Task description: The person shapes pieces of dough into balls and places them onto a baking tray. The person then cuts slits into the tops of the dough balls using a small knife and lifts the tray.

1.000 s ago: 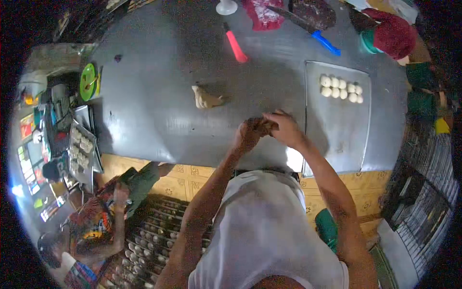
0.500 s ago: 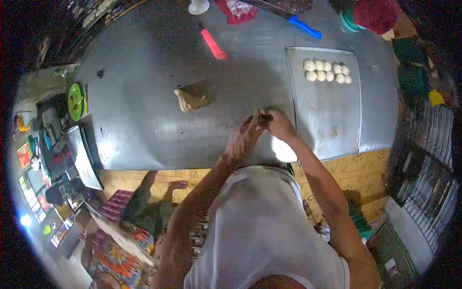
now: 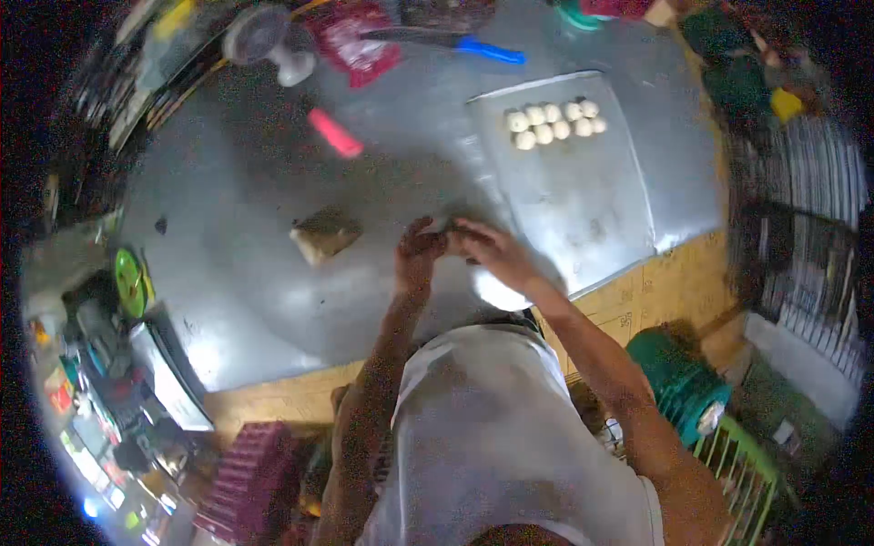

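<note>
My left hand (image 3: pixel 418 259) and my right hand (image 3: pixel 499 257) meet over the near part of the grey metal table (image 3: pixel 246 273). The fingers of both are bent inward around something small between them, partly dark; blur and the fingers hide what it is. Left of my hands lies a pale lump of dough (image 3: pixel 323 238), blurred. To the right, a flat metal tray (image 3: pixel 583 200) carries two rows of round white dough balls (image 3: pixel 544 134) toward its far end.
A red-pink handle (image 3: pixel 335 134) lies beyond the dough lump. Farther back are a knife with a blue handle (image 3: pixel 492 49), a red plastic bag (image 3: pixel 357 45) and a white stand (image 3: pixel 293 66). A green plate (image 3: pixel 130 282) sits at left; a green container (image 3: pixel 674 378) stands below the table's right side.
The view has turned and shifted, so the table looks tilted. My hands have drawn slightly apart, and the dark brown lump that showed between them is now mostly hidden. The person at lower left is out of view.
</note>
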A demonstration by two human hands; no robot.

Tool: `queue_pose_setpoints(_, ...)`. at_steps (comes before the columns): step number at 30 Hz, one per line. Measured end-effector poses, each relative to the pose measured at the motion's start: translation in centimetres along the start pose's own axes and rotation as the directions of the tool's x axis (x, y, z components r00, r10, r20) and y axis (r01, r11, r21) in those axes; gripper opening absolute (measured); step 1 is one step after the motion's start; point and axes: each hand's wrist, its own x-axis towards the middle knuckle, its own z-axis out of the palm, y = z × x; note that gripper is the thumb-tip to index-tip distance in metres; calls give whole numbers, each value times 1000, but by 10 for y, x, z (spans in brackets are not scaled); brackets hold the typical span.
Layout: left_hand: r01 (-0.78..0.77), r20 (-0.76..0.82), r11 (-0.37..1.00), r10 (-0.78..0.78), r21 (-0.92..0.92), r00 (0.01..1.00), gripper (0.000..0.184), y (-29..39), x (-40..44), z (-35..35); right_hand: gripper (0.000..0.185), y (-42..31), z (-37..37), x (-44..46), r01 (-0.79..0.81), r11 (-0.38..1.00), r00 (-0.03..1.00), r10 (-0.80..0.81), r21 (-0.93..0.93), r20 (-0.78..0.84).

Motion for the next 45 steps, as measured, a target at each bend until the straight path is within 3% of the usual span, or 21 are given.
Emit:
queue_pose_setpoints(2,-41,95,998,45,-39,994,46,14,-1,35,34,-11,-3,-8,109,992,993,-106,66,-51)
queue_pose_setpoints(3,-379,245,746,291,547,925,46,24,0,48,34,-22,-18,-9,106,992,992,-100,66,-82)
queue_pose_setpoints(4,-386,269,747,281,542,921,46,19,4,57,32,-35,-36,-5,70,986,981,-95,-151,-170)
queue_pose_setpoints(6,129,24,963,-127,-236,992,44,11,11,70,28,-47,-85,16,19,952,945,-116,-305,-305)
queue_pose_setpoints(7,137,32,964,-134,-228,991,44,13,13,75,27,-45,-125,32,128,855,868,-342,-503,-360)
queue_pose_setpoints(9,122,-57,992,-124,-36,991,43,21,14,76,25,-71,-196,44,-23,578,821,-455,-816,-345)
queue_pose_setpoints(12,25,24,1000,-25,-9,999,41,16,6,52,32,-102,-277,74,-168,650,695,-455,-741,-557)
queue_pose_setpoints(14,-185,99,776,158,603,983,41,-11,7,18,30,-52,-350,120,-44,494,775,-532,-868,-342)
queue_pose_setpoints(15,-88,7,868,97,489,995,35,1,-2,15,33,-48,-350,131,-104,738,866,-263,-666,-426)
queue_pose_setpoints(16,-1,-80,982,16,191,997,33,5,-10,4,32,-29,-348,144,-94,422,821,-479,-902,-310)
queue_pose_setpoints(17,41,-125,989,-59,-141,990,31,12,-15,-8,32,-37,-340,137,132,610,809,-522,-781,-271)
queue_pose_setpoints(18,-155,-140,984,142,-86,980,31,25,-26,-21,28,-62,-318,123,-68,699,856,-326,-712,-401)
queue_pose_setpoints(20,-56,-461,945,208,322,863,32,32,-32,-72,27,-74,-288,106,-124,-368,612,-760,-922,221)
queue_pose_setpoints(22,-150,-637,886,425,440,643,33,57,-36,-105,29,-64,-229,99,48,620,571,-660,-783,-487)
queue_pose_setpoints(25,221,-632,618,595,755,496,35,69,-33,-151,21,-57,-114,90,70,525,843,-486,-848,-231)
queue_pose_setpoints(26,-146,-521,870,408,471,750,32,41,-30,-199,32,-65,-61,80,43,857,969,-160,-513,-185)
queue_pose_setpoints(29,-276,-241,666,575,694,782,22,43,-31,-200,43,-42,68,79,371,793,915,-223,-483,337)
queue_pose_setpoints(30,-195,-421,955,275,224,864,15,62,-35,-178,47,-39,103,81,490,755,865,-359,-435,352)
queue_pose_setpoints(31,-194,-420,957,270,213,867,15,68,-42,-168,52,-38,127,79,603,699,795,-488,-384,360)
queue_pose_setpoints(34,-195,-286,973,153,-123,946,16,75,-52,-157,57,-44,177,85,525,748,850,-486,-407,204)
queue_pose_setpoints(45,-243,-526,947,100,-210,845,18,71,-46,-161,32,-51,118,65,96,849,994,-58,-520,88)
